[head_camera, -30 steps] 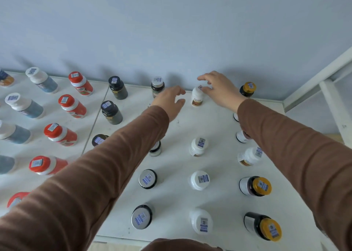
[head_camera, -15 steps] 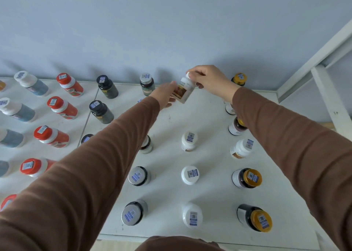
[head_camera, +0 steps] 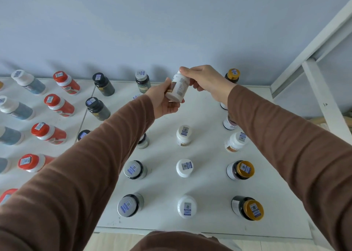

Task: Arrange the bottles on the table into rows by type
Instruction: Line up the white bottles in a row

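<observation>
A small white bottle (head_camera: 178, 89) with a brown label is tilted in the air above the far middle of the white table (head_camera: 207, 186). My right hand (head_camera: 205, 80) grips its cap end from above. My left hand (head_camera: 163, 102) holds its base from below. Under them stands a column of white-capped bottles (head_camera: 184, 167). A column of silver-capped bottles (head_camera: 134, 169) stands to the left and gold-capped dark bottles (head_camera: 244, 169) to the right. One more white bottle (head_camera: 236, 141) stands in the gold-capped column, partly behind my right sleeve.
Left of the table seam stand columns of black-capped bottles (head_camera: 97, 108), red bottles (head_camera: 59, 105) and white-capped blue bottles (head_camera: 16, 107). A blue-grey wall rises close behind the table. A white metal frame (head_camera: 322, 98) stands at the right edge.
My right hand picked the white bottle up from the far middle of the table and tilted it. My left hand came under it and took hold of its base.
</observation>
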{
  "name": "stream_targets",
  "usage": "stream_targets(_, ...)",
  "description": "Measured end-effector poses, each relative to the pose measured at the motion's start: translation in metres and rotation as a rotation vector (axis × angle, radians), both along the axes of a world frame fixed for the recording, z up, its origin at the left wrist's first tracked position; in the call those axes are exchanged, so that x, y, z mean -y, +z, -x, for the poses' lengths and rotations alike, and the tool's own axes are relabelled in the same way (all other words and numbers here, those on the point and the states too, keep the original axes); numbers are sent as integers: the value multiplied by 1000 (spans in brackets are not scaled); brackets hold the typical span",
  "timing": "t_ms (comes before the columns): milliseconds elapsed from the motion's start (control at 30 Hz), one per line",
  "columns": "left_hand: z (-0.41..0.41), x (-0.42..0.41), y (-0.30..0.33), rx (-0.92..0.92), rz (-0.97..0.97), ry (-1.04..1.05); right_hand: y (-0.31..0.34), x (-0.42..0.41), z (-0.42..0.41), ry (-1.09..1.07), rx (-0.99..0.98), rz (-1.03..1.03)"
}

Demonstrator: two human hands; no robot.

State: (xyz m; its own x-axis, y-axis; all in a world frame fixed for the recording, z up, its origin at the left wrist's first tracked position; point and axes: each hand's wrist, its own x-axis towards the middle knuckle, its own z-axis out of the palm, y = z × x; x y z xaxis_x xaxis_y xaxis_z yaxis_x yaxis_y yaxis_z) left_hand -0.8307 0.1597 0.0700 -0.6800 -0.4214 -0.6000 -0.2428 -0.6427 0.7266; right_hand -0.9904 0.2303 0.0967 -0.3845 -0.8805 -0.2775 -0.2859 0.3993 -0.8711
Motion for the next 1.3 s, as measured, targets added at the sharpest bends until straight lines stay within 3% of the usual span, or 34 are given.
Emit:
stream_targets(100,0,-4,-7,20,195,18,-1,-7,1,72,-59,89)
stream_targets(233,-1,-10,-14,69,409,-87,-11,-13,0,202,-389,127)
stream_targets(400,-6,-6,-23,305,732,-134,-33,-21,-2,337,-592,53)
stream_targets(700,-30,-22,-20,352,795,-18,-47,-27,-14,450,-635,-74)
stream_targets(967,-72,-83,2,405,1031,-26,-3,-87,-29,260,-644,103)
stream_targets(1100,-95,-144,21,424,1289,-69,18,-160,-52,185,-698,214)
stream_targets(1300,-122,-256,29,306,1464,-112,15,-290,-74,52,-709,317)
